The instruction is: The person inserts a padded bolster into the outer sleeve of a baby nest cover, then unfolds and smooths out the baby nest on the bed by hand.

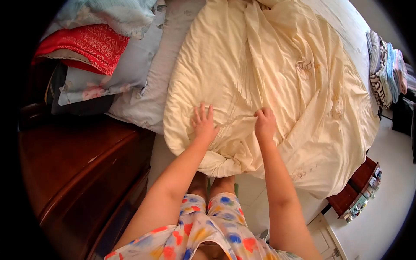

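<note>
A cream quilt cover [216, 65] with small embroidered patterns spreads over the bed and hangs past its near edge. My left hand [204, 124] lies on it with fingers spread, near the bunched front part. To the right, my right hand [264, 123] is closed, pinching a fold of the same cover and pulling a crease taut toward the left. Whatever lies inside or under the cover is hidden.
A dark wooden cabinet [82, 160] stands close on the left. Pillows [108, 82] and a red cloth [93, 47] lie at the upper left. Folded fabrics [385, 69] are stacked at the right, above a shelf [359, 186] with small items.
</note>
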